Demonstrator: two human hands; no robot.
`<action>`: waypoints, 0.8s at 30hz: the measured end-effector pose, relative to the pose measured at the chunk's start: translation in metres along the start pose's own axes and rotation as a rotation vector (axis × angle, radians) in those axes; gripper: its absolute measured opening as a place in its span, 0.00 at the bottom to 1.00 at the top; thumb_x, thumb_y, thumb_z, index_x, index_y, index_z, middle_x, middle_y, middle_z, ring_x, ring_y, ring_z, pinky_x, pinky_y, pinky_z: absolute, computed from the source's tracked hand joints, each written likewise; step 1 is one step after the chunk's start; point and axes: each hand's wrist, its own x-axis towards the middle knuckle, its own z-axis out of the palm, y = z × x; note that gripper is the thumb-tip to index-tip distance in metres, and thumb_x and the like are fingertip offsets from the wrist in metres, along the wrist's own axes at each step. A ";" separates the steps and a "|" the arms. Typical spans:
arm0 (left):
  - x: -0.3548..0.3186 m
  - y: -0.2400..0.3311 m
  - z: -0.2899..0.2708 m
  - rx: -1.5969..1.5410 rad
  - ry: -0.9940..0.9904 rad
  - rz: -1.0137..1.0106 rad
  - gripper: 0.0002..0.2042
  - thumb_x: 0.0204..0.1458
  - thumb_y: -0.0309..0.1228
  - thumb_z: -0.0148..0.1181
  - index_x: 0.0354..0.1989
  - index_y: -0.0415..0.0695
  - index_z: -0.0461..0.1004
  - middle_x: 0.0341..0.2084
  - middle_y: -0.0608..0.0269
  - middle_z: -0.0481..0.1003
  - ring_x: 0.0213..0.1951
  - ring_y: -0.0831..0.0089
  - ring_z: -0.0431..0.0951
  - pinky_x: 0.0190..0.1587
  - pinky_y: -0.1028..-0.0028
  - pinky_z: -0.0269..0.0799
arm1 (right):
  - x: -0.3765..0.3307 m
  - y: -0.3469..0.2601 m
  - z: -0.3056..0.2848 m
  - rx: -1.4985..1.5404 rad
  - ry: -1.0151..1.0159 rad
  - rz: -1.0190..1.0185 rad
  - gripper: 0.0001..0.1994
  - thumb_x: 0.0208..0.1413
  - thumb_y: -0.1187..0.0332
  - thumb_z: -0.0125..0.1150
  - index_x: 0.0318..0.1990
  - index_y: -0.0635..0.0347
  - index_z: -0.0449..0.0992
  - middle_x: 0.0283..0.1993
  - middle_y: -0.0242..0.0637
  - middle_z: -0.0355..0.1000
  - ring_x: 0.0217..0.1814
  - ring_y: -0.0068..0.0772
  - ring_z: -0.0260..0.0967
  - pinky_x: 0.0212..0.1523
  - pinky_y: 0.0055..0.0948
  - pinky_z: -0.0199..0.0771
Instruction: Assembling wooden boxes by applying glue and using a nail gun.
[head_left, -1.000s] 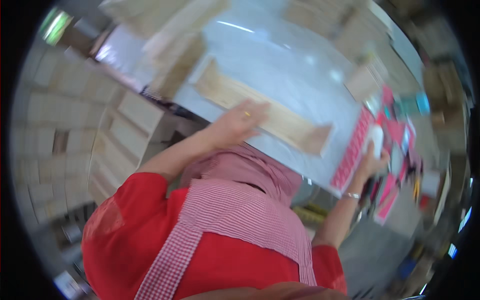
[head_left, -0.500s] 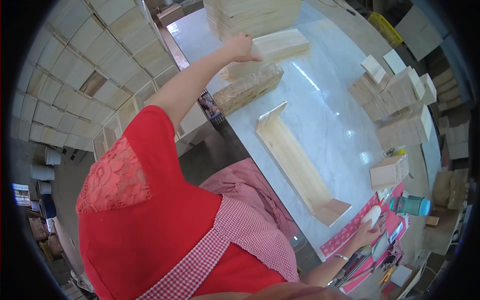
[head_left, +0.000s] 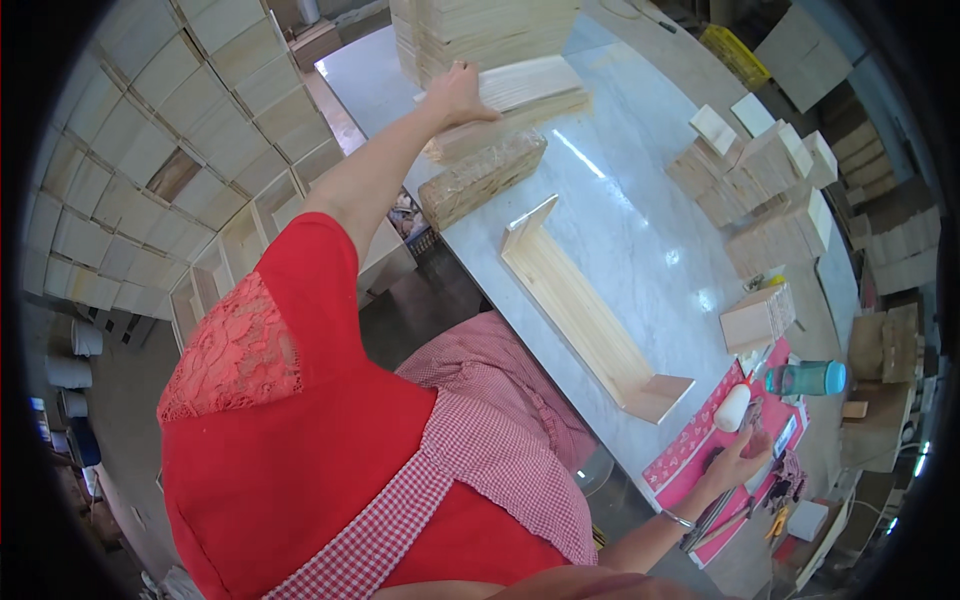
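Note:
My left hand [head_left: 460, 97] spans the left end of a long pale wooden board [head_left: 530, 86] on top of a low stack, thumb on the near edge and fingers at the far edge. Beside a white squeeze bottle [head_left: 733, 408] with a red tip, my right hand [head_left: 740, 460] is apart from it, fingers spread and nothing seen in them. Between the hands, a three-sided wooden piece [head_left: 590, 315] lies on the marble-patterned table [head_left: 640, 230]: a long board with a short upright panel at each end.
A film-wrapped block of boards [head_left: 485, 178] sits nearer me than the low stack. A tall board stack [head_left: 485, 35] rises behind. Small panels [head_left: 745, 165] are piled at right. A teal bottle [head_left: 806, 378] and tools lie by the pink mat [head_left: 690, 450]. Wooden boxes [head_left: 160, 150] tower at left.
My right hand has let go of the white bottle, which now rests on the mat. My left hand has come down onto the board's end, its thumb now apart. The view has shifted slightly.

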 end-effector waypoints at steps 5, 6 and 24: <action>-0.033 0.037 -0.061 -0.001 0.503 0.222 0.36 0.38 0.49 0.72 0.54 0.39 0.70 0.44 0.50 0.76 0.51 0.54 0.74 0.50 0.60 0.70 | -0.015 -0.043 -0.001 0.148 -0.095 -0.036 0.18 0.63 0.67 0.59 0.55 0.68 0.68 0.50 0.42 0.72 0.52 0.31 0.70 0.52 0.30 0.72; -0.041 0.042 -0.072 -0.006 0.499 0.245 0.36 0.38 0.49 0.72 0.54 0.39 0.70 0.44 0.50 0.76 0.51 0.54 0.74 0.50 0.60 0.70 | -0.021 -0.048 0.006 0.255 -0.138 -0.055 0.17 0.63 0.68 0.58 0.55 0.68 0.69 0.50 0.41 0.72 0.51 0.30 0.70 0.51 0.28 0.72; -0.146 0.166 -0.092 -0.101 0.623 1.114 0.25 0.40 0.26 0.64 0.53 0.52 0.78 0.46 0.70 0.75 0.42 0.67 0.72 0.47 0.71 0.66 | -0.094 -0.171 0.036 1.059 -0.336 0.281 0.18 0.69 0.63 0.45 0.48 0.75 0.72 0.39 0.44 0.77 0.34 0.31 0.78 0.32 0.27 0.83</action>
